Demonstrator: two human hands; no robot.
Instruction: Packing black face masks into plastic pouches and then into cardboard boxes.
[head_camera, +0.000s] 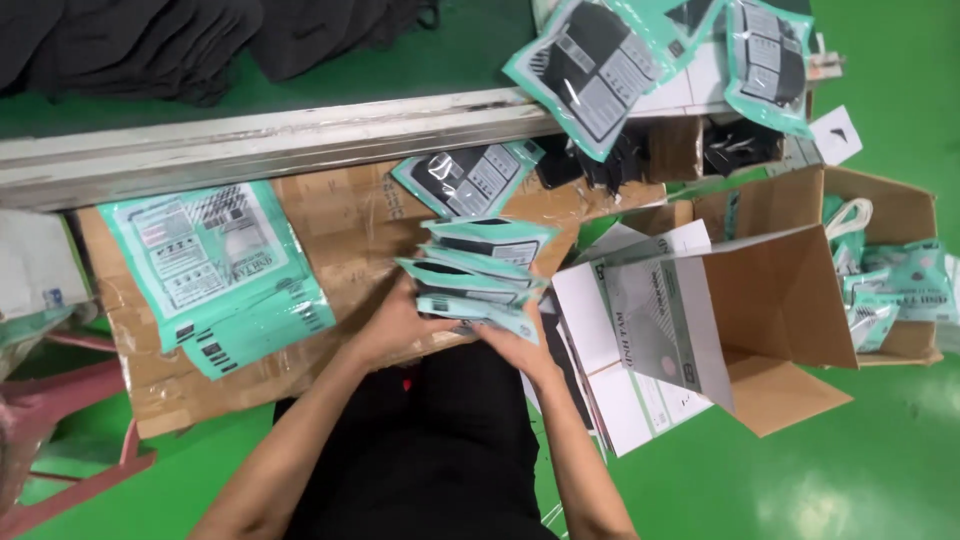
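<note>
Both my hands hold a fanned stack of teal plastic packets (480, 268) with dark contents, over my lap. My left hand (395, 325) grips the stack's left side from below. My right hand (520, 345) holds its lower right edge. One more teal packet (467, 178) lies just above the stack on a flattened cardboard sheet (340, 225). A pile of empty teal bags (215, 270) rests on the left part of that cardboard.
An open cardboard box (790, 290) with white flaps stands to my right, teal packets inside its far end. More teal packets (600, 60) lie on the wooden bench edge (260, 135) at the top. Dark cloth sits top left. A pink stool (60, 420) stands at left on the green floor.
</note>
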